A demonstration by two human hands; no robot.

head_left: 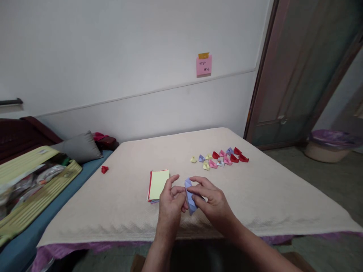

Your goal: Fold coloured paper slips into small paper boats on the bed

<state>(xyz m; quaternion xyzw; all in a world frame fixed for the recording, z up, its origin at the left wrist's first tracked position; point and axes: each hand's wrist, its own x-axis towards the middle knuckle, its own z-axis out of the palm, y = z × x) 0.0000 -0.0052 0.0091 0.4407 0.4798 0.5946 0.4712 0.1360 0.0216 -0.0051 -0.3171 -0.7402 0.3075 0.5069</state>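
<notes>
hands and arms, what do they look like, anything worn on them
The left hand and right hand are ungloved. Both forearms are bare as far as they show: no sleeve, watch or bracelet is visible.

Square pink paper note (204, 70) on the plain white wall (127, 56), dark handwriting, apparently "45" plus an unclear mark, lower line illegible
</notes>
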